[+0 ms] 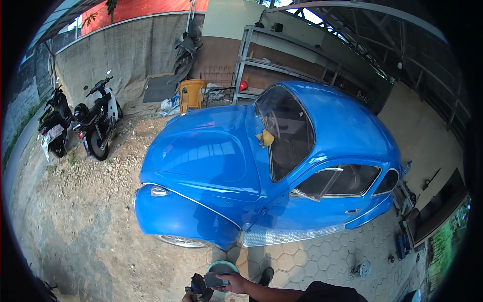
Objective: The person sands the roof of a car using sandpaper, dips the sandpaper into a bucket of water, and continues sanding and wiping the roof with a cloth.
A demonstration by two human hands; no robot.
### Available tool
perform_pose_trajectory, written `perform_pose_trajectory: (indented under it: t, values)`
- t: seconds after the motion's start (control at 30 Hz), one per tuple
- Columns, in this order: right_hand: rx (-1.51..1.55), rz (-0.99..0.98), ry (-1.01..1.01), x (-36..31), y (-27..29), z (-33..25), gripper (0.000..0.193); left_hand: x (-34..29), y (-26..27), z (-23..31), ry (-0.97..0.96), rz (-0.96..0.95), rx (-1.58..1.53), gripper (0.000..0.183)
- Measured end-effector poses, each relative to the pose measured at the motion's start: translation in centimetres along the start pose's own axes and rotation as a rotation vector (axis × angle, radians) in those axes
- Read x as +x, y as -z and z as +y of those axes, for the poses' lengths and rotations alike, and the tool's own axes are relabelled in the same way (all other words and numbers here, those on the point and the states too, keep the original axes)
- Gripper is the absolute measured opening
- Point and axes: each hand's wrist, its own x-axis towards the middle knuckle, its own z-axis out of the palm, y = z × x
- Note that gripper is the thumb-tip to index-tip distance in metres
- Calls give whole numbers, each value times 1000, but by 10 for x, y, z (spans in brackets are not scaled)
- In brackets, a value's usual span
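Note:
At the lower edge my right hand (232,283) is closed on a flat dark grey rectangular pad (215,280), whose exact kind I cannot make out. Beside it, my left hand (188,296) is only partly in view, wrapped round a bunched dark cloth (199,288). A round green basin (223,265) stands on the ground just beyond and below both hands, its inside mostly hidden by them. Past the basin stands a glossy blue car (211,151), its front fender and wheel nearest to me. A yellow cloth (265,138) lies at the base of its windshield.
My shoe (266,276) rests on hexagonal paving (322,256). A clear container (363,268) stands to the right. Two motorcycles (99,118) are parked on the gravel at far left. A yellow plastic chair (192,95) and metal shelves (282,65) stand behind the car.

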Motion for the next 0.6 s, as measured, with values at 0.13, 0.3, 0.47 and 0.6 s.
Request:
perform_pose_trajectory:
  t: [0.13,0.3,0.47,0.6]
  values:
    - [132,-73,22,-8,-30,4,49,-1,-25,40,56,-533,-323,49]
    - [209,-45,28,-43,30,-28,51,-8,-119,53,62,-321,-185,38]
    - [424,392,401,-161,122,-73,44,37,-109,17,68,-701,-296,45]
    - [528,611,626,-243,244,-69,44,17,-153,8,-139,-758,-136,67]
